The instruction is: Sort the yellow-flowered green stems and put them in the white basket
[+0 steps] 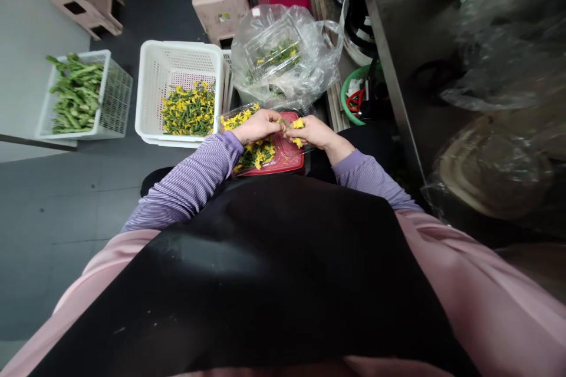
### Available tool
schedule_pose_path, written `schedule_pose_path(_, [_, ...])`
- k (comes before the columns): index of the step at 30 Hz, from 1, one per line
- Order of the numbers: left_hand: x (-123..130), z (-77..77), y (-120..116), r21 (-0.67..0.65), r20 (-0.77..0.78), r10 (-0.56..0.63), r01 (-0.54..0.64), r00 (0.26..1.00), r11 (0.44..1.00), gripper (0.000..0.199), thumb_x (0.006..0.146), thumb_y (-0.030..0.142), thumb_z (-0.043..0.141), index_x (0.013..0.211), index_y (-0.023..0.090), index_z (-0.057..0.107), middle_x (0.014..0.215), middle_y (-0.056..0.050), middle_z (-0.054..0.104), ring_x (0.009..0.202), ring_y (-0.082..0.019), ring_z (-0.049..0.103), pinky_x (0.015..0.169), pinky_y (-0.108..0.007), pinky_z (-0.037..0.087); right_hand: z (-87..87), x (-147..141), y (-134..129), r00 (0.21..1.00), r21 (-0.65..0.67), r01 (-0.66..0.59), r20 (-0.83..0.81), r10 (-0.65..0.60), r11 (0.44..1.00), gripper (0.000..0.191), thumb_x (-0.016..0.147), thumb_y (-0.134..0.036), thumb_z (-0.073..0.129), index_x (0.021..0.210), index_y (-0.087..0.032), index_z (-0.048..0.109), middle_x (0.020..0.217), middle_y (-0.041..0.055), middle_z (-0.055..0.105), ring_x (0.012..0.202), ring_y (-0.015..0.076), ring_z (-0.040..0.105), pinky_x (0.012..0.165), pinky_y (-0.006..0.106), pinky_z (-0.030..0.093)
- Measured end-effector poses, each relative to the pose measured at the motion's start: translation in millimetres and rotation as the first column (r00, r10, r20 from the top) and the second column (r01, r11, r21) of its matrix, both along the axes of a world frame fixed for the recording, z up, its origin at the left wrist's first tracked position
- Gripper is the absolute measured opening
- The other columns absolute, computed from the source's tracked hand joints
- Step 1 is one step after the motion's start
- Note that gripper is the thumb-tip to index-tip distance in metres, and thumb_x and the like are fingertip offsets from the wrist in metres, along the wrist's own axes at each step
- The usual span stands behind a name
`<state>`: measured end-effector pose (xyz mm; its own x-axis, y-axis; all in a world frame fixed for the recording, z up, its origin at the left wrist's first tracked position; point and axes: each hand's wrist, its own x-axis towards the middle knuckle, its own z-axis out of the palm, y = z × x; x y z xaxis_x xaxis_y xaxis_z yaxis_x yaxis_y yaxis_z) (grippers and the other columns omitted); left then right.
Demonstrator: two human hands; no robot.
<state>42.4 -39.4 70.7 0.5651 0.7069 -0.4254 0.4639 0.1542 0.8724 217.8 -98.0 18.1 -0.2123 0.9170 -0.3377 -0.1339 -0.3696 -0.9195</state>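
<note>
My left hand (260,127) is closed, its fingertips pinching the green stem end of a yellow-flowered sprig. Close beside it, my right hand (315,132) is closed around yellow flower sprigs (298,123), with blossoms showing above and below the fingers. Both hands are over a red plastic tray or lid (289,159). At its left, partly under my left hand, lies a clear plastic box holding yellow blossoms and short green stems (260,155). The parts of the stems inside the fingers are hidden.
Left stands a white basket (148,94) with cut flower sprigs; farther left, another basket (107,79) holds thick green stalks. Ahead, a clear plastic bag (325,50) covers boxed sprigs. A pink stool (221,0) stands behind. Right are a green basin (347,97) and a metal shelf edge (389,70).
</note>
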Motion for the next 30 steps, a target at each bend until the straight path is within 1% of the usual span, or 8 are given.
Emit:
schedule_pose_path(3, [1.8,-5.1,1.3,-0.028,0.030,0.032,-0.031,0.999,0.999,0.007,0.080,0.017,0.069,0.075,0.013,0.071,0.060,0.000,0.065,0.050,-0.007,0.050,0.056,-0.022,0.041,5.5,5.6,1.1,0.999,0.002,0.034,0.035,-0.034,0.999,0.014,0.075,-0.019,0.085,0.074,-0.014,0.071,0.055,-0.0009,0.062,0.043,0.0050,0.039,0.040,0.018,0.024])
schedule_pose_path(7, [2.5,-8.6,7.1,0.081,0.085,0.020,-0.027,0.996,0.996,0.005,0.076,0.013,0.072,0.081,0.012,0.072,0.068,-0.001,0.070,0.063,-0.009,0.059,0.066,-0.022,0.045,10.4,8.8,1.8,0.987,0.002,0.027,0.159,-0.027,1.000,0.016,0.076,-0.017,0.082,0.069,-0.013,0.069,0.051,-0.0027,0.058,0.043,0.0055,0.041,0.041,0.019,0.028])
schedule_pose_path(13, [1.2,-7.8,15.6,0.285,-0.014,-0.065,0.066,0.998,0.956,0.007,0.075,0.017,0.073,0.071,0.012,0.070,0.065,0.001,0.066,0.064,-0.009,0.056,0.067,-0.023,0.042,9.8,9.2,3.2,0.974,0.017,0.038,0.221,-0.040,0.999,0.019,0.076,-0.014,0.081,0.063,-0.013,0.066,0.049,-0.0021,0.057,0.044,0.0067,0.044,0.045,0.021,0.033])
schedule_pose_path(19, [1.7,-3.8,17.7,0.321,-0.098,-0.086,0.113,0.992,0.940,0.005,0.073,0.017,0.072,0.070,0.013,0.071,0.066,0.000,0.067,0.067,-0.011,0.058,0.070,-0.024,0.043,1.8,11.4,4.1,0.965,0.080,0.003,0.260,-0.024,0.997,0.024,0.071,-0.021,0.086,0.061,-0.013,0.066,0.051,-0.0028,0.058,0.046,0.0054,0.044,0.045,0.019,0.030])
schedule_pose_path(22, [3.9,-4.6,13.4,0.204,-0.069,-0.075,0.088,0.995,0.975,0.008,0.073,0.019,0.072,0.068,0.013,0.069,0.063,-0.001,0.066,0.060,-0.010,0.055,0.065,-0.025,0.044,2.3,10.8,3.0,0.978,0.092,-0.034,0.210,0.014,0.995,0.023,0.075,-0.026,0.084,0.066,-0.014,0.067,0.053,-0.0031,0.058,0.048,0.0056,0.044,0.045,0.018,0.031])
schedule_pose_path(25, [6.8,-10.9,7.9,-0.045,0.011,0.031,-0.031,0.999,0.999,0.023,0.083,0.031,0.069,0.067,0.015,0.064,0.056,-0.001,0.060,0.045,-0.006,0.043,0.050,-0.024,0.037,5.1,9.6,1.6,0.992,0.054,-0.071,0.108,0.065,0.996,0.022,0.078,-0.030,0.083,0.071,-0.014,0.068,0.053,-0.0034,0.057,0.046,0.0056,0.042,0.043,0.018,0.029])
schedule_pose_path(28, [7.7,-17.9,6.8,-0.287,0.052,0.124,-0.104,0.991,0.952,0.042,0.091,0.055,0.060,0.072,0.017,0.063,0.052,0.000,0.054,0.036,-0.006,0.032,0.039,-0.024,0.028,5.7,9.0,1.0,1.000,0.017,-0.012,0.012,0.012,1.000,0.024,0.083,-0.035,0.079,0.074,-0.017,0.067,0.056,-0.0019,0.059,0.044,0.0070,0.042,0.041,0.020,0.030])
schedule_pose_path(30, [7.0,-19.7,7.8,-0.369,0.076,0.143,-0.106,0.987,0.924,0.055,0.089,0.071,0.055,0.078,0.018,0.064,0.053,-0.001,0.055,0.036,-0.007,0.033,0.037,-0.024,0.028,3.8,8.3,1.0,0.997,-0.004,0.072,-0.025,-0.072,0.997,0.026,0.085,-0.038,0.077,0.074,-0.018,0.065,0.058,-0.0011,0.059,0.045,0.0081,0.043,0.040,0.021,0.031])
